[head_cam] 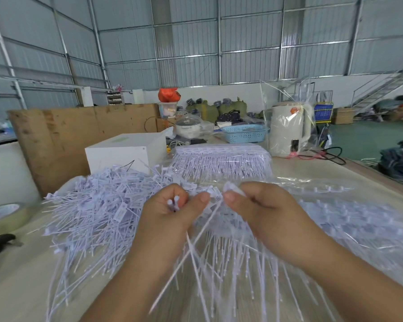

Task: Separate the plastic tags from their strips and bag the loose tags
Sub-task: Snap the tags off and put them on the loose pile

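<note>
A wide pile of loose white plastic tags (98,205) covers the table on the left. My left hand (170,212) is closed around a tag strip (209,256) whose long thin tails hang toward me. Just to its right, my right hand (261,205) pinches one tag head (230,189) at the strip's top between thumb and fingers. The two hands almost touch. A stack of unseparated strips (221,159) lies behind them. Clear plastic bags holding more strips (349,217) spread out to the right.
A white box (123,152) stands behind the tag pile, in front of a cardboard sheet (79,126). A tape roll (5,217) and a black tool (0,242) lie at the left edge. A bagged white kettle (289,129) and a blue basket (244,133) sit at the back.
</note>
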The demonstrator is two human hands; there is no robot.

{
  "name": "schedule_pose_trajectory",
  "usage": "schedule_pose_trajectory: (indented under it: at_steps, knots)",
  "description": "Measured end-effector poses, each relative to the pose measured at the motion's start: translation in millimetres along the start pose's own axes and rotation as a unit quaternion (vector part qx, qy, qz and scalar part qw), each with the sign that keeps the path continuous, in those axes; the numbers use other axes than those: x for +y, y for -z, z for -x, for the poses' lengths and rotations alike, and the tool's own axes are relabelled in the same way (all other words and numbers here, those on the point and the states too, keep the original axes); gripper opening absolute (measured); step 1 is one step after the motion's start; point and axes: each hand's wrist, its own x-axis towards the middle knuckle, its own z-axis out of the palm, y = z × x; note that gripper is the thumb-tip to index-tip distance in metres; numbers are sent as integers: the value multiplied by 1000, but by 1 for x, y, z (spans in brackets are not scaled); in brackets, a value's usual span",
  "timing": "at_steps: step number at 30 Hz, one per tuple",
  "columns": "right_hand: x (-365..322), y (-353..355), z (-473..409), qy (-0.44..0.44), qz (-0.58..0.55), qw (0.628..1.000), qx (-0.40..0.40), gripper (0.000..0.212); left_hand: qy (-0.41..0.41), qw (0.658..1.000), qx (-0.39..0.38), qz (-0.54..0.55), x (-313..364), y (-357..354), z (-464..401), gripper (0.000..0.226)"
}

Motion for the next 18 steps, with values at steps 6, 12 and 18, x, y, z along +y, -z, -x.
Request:
schedule_pose_trajectory:
  at_steps: [6, 12, 18]
  knots:
    - [8, 2, 3, -4, 9, 989, -147, 29, 75, 976, -200, 45, -1, 2, 2, 17]
    - [10, 10, 1, -12, 17, 987, -159, 26, 97, 955, -279, 29, 7, 8, 0, 20]
    - [11, 7, 2, -6, 86, 979, -184, 28, 84, 930, -348, -81, 8, 14, 1, 28]
